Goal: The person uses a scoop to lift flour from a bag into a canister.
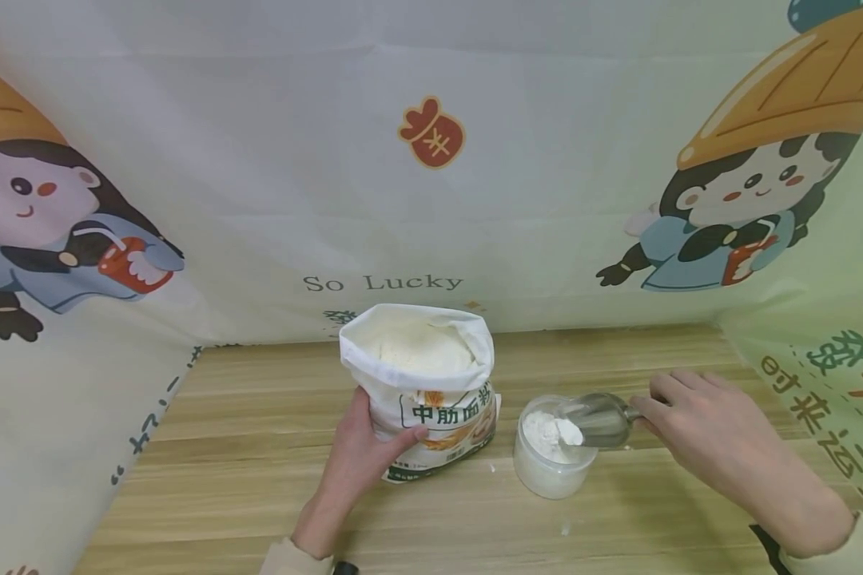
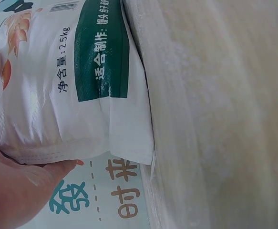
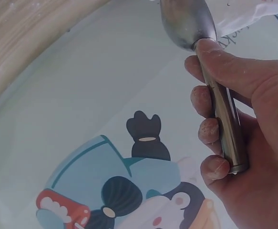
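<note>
An open white flour bag (image 1: 442, 411) with green print and a folded-down rim stands on the table, full of pale flour (image 1: 424, 347). My left hand (image 1: 359, 451) grips its left side, thumb across the front; the left wrist view shows the bag's lower part (image 2: 43, 109) against the palm. To the right stands a clear round jar (image 1: 550, 479) holding white flour. Over the jar's mouth, a metal scoop (image 1: 600, 419) is tilted with flour at its lip. My right hand (image 1: 712, 423) holds the scoop, fingers wrapped around its handle (image 3: 224, 124) in the right wrist view.
The wood-grain table (image 1: 244, 447) carries small white flour specks near the jar. A pale printed cloth (image 1: 546, 184) with cartoon figures and lettering encloses the back and both sides.
</note>
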Tool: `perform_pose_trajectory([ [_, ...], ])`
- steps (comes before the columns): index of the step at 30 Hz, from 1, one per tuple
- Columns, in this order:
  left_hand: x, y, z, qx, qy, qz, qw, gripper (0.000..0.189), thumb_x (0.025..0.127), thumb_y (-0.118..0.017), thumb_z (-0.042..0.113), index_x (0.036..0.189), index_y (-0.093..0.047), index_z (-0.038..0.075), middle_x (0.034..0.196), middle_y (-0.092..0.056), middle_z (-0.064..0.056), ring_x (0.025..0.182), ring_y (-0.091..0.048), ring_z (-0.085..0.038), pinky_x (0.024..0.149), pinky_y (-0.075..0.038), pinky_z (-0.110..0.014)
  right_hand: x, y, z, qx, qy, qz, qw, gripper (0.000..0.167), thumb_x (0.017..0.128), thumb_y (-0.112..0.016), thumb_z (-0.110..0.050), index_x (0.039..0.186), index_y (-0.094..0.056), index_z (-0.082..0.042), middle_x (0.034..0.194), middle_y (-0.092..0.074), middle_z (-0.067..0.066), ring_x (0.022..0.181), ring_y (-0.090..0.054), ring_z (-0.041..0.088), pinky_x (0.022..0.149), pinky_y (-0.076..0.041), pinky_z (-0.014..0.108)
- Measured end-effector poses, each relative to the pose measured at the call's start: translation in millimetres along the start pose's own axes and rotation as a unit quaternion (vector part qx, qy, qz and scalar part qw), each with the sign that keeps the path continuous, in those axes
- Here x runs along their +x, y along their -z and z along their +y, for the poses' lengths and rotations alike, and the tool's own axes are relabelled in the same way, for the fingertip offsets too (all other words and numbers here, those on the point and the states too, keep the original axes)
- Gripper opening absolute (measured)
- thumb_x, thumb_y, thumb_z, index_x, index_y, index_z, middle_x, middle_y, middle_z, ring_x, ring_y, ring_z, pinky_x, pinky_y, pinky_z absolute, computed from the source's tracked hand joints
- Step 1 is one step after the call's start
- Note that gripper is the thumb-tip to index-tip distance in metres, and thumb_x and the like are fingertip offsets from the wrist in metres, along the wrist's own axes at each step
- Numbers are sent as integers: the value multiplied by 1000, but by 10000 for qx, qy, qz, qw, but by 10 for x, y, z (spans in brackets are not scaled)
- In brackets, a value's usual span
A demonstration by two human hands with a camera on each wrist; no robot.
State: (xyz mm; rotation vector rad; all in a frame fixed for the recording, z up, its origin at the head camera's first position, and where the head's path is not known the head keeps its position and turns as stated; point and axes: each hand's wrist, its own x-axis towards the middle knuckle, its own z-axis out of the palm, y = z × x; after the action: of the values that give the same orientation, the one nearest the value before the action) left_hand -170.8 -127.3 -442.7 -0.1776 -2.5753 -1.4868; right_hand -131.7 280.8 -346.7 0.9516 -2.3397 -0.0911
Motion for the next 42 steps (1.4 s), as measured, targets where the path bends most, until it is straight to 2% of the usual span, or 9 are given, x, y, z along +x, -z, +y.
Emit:
perform_pose_trajectory([
  [2, -2, 3, -2, -4, 21, 0, 10000, 92, 77, -93, 32, 148, -40, 6, 133, -62, -15, 123, -60, -33, 107, -47, -55, 0, 3, -6, -31, 1, 29, 10000, 59, 107, -28, -47, 85, -69, -10, 79, -59, 3, 75, -59, 27, 55, -48, 38],
  [3, -2, 5, -3, -3, 27, -3, 10000, 92, 77, -93, 32, 148, -40, 6, 133, -62, -15, 123, -60, -33, 107, -47, -55, 0, 6, -9, -34, -3, 54, 10000, 57, 108, -30, -45, 86, -69, -10, 79, -59, 3, 76, -59, 28, 56, -47, 39],
  [6, -2, 9, -5, -3, 30, -7, 10000, 93, 77, -93, 32, 149, -40, 6, 134, -62, -15, 123, -60, -33, 107, -46, -55, 9, 13, -21, -76, -34, 165, 9998, 62, 112, -25, -43, 86, -70, -10, 80, -60, 5, 76, -59, 29, 56, -47, 41],
  [10, -4, 15, -9, 8, 36, 5, 10000, 94, 77, -93, 33, 149, -39, 6, 134, -62, -16, 124, -60, -34, 108, -46, -55, 17, 18, -21, -141, -57, 359, 9992, 75, 113, -10, -43, 86, -71, -9, 80, -61, 5, 75, -59, 30, 55, -44, 42],
  [16, -5, 14, -1, -12, 23, 9, 10000, 94, 77, -94, 32, 149, -40, 6, 135, -61, -15, 124, -59, -34, 108, -46, -56, 1, 12, 11, -31, -80, 386, 9992, 74, 113, -13, -46, 90, -73, -8, 83, -63, 6, 76, -60, 30, 55, -45, 42],
  [21, -7, 6, 16, -17, -51, 14, 10000, 97, 76, -94, 31, 150, -38, 5, 137, -60, -17, 126, -58, -35, 109, -45, -56, 17, 12, 31, 82, -349, 411, 9985, 77, 111, -13, -52, 91, -73, -8, 81, -61, 3, 73, -58, 26, 53, -46, 40],
  [28, -9, 9, 33, -32, -38, 61, 10000, 99, 75, -95, 29, 152, -36, 5, 138, -59, -17, 127, -57, -36, 110, -44, -56, 102, 51, 45, 250, -679, 686, 9950, 69, 111, -22, -54, 94, -71, -8, 79, -61, 0, 64, -56, 23, 51, -48, 41],
  [34, 3, 17, 52, -87, -16, 107, 9999, 101, 74, -95, 28, 152, -36, 7, 140, -58, -17, 129, -57, -36, 110, -44, -56, 251, 69, 53, 520, -863, 824, 9915, 66, 111, -25, -54, 96, -69, -8, 81, -62, 2, 70, -60, 27, 56, -49, 46],
  [42, 13, 6, 88, 11, -40, 116, 9999, 97, 73, -95, 29, 150, -40, 6, 137, -60, -18, 125, -59, -37, 109, -46, -56, 538, 32, 15, 658, -751, 1147, 9884, 59, 112, -30, -49, 101, -68, -5, 82, -63, 6, 71, -59, 30, 57, -48, 44],
])
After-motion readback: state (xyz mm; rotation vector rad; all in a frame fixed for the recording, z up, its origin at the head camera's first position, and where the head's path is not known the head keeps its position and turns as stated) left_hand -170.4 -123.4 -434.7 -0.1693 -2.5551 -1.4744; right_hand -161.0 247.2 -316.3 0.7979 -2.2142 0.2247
